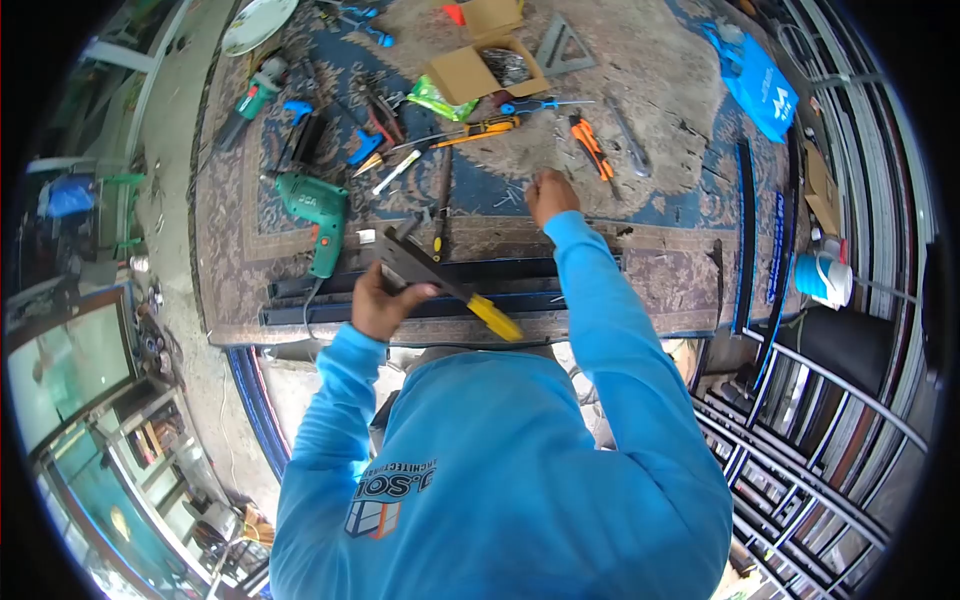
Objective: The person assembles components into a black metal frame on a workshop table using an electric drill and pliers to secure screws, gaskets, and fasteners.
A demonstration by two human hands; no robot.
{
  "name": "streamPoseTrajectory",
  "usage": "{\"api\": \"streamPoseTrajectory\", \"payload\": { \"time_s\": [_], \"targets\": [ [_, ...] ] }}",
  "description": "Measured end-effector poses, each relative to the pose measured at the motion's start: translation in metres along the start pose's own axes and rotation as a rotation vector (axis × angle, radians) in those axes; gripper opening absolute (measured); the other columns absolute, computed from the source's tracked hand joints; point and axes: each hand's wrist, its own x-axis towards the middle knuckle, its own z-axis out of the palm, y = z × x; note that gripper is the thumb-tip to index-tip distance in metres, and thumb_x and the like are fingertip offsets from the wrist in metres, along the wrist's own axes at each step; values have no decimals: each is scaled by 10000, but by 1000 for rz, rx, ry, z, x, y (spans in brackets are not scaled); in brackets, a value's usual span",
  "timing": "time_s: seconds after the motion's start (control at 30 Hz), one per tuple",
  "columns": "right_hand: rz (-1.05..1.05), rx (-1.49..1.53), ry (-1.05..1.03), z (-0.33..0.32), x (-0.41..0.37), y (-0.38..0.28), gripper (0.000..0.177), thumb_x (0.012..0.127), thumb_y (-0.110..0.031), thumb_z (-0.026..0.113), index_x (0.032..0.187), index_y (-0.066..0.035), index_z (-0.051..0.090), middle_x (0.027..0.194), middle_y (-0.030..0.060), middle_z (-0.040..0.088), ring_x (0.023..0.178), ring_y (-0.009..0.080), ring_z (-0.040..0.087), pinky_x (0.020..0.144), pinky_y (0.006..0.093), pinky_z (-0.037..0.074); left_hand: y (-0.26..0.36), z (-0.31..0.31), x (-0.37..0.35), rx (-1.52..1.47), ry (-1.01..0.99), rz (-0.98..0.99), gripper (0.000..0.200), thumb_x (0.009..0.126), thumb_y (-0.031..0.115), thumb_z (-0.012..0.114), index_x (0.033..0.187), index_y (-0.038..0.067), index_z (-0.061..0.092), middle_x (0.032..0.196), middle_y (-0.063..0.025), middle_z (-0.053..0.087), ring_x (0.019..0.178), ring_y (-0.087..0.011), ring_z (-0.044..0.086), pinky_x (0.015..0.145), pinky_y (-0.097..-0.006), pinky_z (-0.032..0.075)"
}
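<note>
My left hand [378, 303] grips a dark metal tool with a yellow handle [493, 317], held slanted over long dark metal profiles [520, 272] that lie along the near edge of the carpet-covered table [680, 270]. My right hand [551, 194] reaches farther onto the table, its fingers curled down at a few small loose screws [512, 197]. Whether it holds one of them is hidden. Both arms wear bright blue sleeves.
A green electric drill [316, 208] lies left of my left hand. Behind lie screwdrivers [478, 129], an orange utility knife [591, 146], an open cardboard box of screws [487, 68], a metal triangle square [562, 49] and an angle grinder [256, 94]. A blue bag [756, 82] and a blue cup [824, 278] sit at right.
</note>
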Motion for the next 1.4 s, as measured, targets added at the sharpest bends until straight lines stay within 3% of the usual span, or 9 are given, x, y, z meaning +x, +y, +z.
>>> {"api": "streamPoseTrajectory", "payload": {
  "time_s": [0.17,0.27,0.53,0.93,1.03,1.1,1.23,1.3,1.4],
  "targets": [
    [167,1123,-350,-68,-63,-61,300,1038,-303,534,958,-15,562,890,141,682,814,242,704,679,350,585,-12,33,-8,126,-160,-64,495,714,175,930,1090,-9,665,967,-54,735,903,-113,651,849,-307,530],
    [205,1262,-230,-108,-95,-98,357,1047,-351,533,905,-25,558,819,82,660,772,162,705,626,286,595,-20,62,4,78,-231,32,558,710,233,934,1111,-33,654,877,-62,744,758,-76,641,692,-269,530],
    [264,1361,-11,-145,-117,-49,359,1003,-323,629,821,-28,537,766,71,646,660,141,683,594,281,604,-16,128,20,213,-358,80,627,673,289,955,1122,-31,656,737,-50,714,603,-44,554,550,-246,455],
    [140,1259,72,-185,-144,28,327,1011,-251,620,816,3,554,725,42,624,672,105,671,598,257,594,1,204,21,319,-442,83,681,663,299,960,1156,-42,638,759,-69,719,640,-71,579,611,-289,502],
    [69,1040,83,-187,-150,46,348,1028,-303,588,842,-9,571,739,45,624,671,116,655,595,281,569,21,220,20,521,-504,-72,686,727,293,923,1221,-49,593,823,-85,724,714,-86,621,665,-287,522],
    [-37,678,35,-184,-152,66,362,1051,-346,538,906,-19,591,770,61,625,686,127,646,606,298,540,21,231,20,439,-487,21,654,792,266,874,1264,-54,554,866,-97,721,748,-92,640,679,-273,526],
    [302,1012,-118,-150,-168,94,472,1049,-448,492,890,-17,600,747,76,613,667,162,600,606,332,475,-11,272,26,-18,-261,-128,586,884,231,777,1313,-61,506,919,-102,709,784,-133,665,700,-300,546],
    [548,1160,-218,-136,-179,113,522,1027,-494,499,862,-10,600,700,118,603,675,233,638,610,389,487,-25,277,36,407,-297,-34,516,889,249,739,1224,-54,490,876,-195,713,768,-332,711,702,-435,561],
    [431,816,9,-92,-205,168,404,1001,-414,586,1044,-13,612,804,103,657,700,198,641,648,361,520,-43,297,45,796,-311,20,463,902,274,690,1136,-17,416,854,-314,678,827,-514,662,693,-531,545]
  ]
}}
